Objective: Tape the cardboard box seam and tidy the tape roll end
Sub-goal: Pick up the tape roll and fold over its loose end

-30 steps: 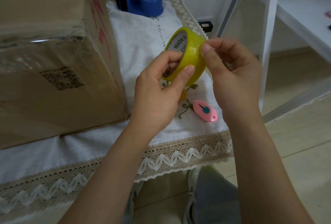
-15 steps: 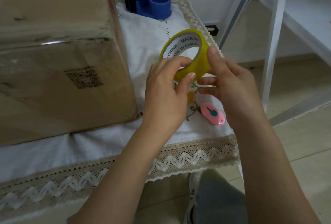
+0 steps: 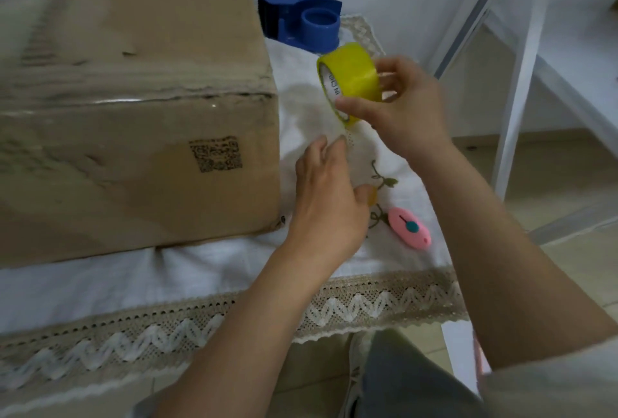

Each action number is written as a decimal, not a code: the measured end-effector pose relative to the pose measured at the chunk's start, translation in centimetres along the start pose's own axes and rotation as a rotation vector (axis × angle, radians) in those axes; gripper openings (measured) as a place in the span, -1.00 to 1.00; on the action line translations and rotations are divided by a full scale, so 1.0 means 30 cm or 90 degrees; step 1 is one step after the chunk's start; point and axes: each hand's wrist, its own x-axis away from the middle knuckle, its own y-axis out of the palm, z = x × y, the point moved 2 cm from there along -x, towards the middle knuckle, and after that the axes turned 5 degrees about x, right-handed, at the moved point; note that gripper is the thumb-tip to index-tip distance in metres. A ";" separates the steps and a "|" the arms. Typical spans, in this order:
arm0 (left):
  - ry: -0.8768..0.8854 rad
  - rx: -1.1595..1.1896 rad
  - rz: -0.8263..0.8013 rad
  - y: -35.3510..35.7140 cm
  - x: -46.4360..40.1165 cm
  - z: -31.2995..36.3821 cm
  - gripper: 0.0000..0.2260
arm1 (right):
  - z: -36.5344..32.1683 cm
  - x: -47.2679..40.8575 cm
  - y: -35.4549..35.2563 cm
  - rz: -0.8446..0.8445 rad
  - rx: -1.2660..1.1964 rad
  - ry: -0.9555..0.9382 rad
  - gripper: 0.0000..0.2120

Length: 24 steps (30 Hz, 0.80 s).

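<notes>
The yellow tape roll is held above the white cloth in my right hand, thumb under it and fingers behind. Just below, my left hand pinches the loose tape end between thumb and forefinger, with a short clear strip running from the roll down to those fingers. The big cardboard box stands to the left of both hands, with shiny clear tape along its upper front edge.
A blue tape dispenser stands behind the roll at the back of the table. A pink box cutter lies on the lace-edged white cloth right of my left hand. White frame bars rise at the right.
My left hand has let go of the roll and dropped below it, drawing out the tape end. The right hand alone now holds the roll, which has turned its yellow outer face towards me.
</notes>
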 end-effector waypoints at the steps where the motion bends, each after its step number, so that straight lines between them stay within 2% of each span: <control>1: 0.001 -0.017 -0.015 0.003 0.001 -0.002 -0.44 | -0.005 -0.024 0.012 -0.006 0.058 -0.031 -0.57; 6: 0.004 -0.108 -0.058 0.019 0.000 -0.029 -0.49 | -0.008 -0.093 0.079 -0.084 0.237 -0.125 -0.50; 10: 0.027 -0.154 -0.046 0.020 -0.004 -0.041 -0.59 | -0.013 -0.090 0.104 -0.178 0.211 -0.145 -0.60; 13: 0.034 -0.163 -0.045 0.022 -0.002 -0.043 -0.59 | -0.019 -0.060 0.056 -0.193 0.198 -0.130 -0.66; 17: 0.026 -0.174 -0.052 0.016 -0.005 -0.048 -0.57 | -0.027 0.011 -0.062 -0.259 0.356 -0.100 -0.77; 22: 0.026 -0.187 -0.052 0.011 -0.007 -0.052 -0.56 | 0.009 0.136 -0.125 -0.471 0.560 0.025 -0.58; 24: 0.026 -0.185 -0.054 0.012 -0.003 -0.054 -0.56 | 0.035 0.165 -0.120 -0.498 0.583 0.041 -0.52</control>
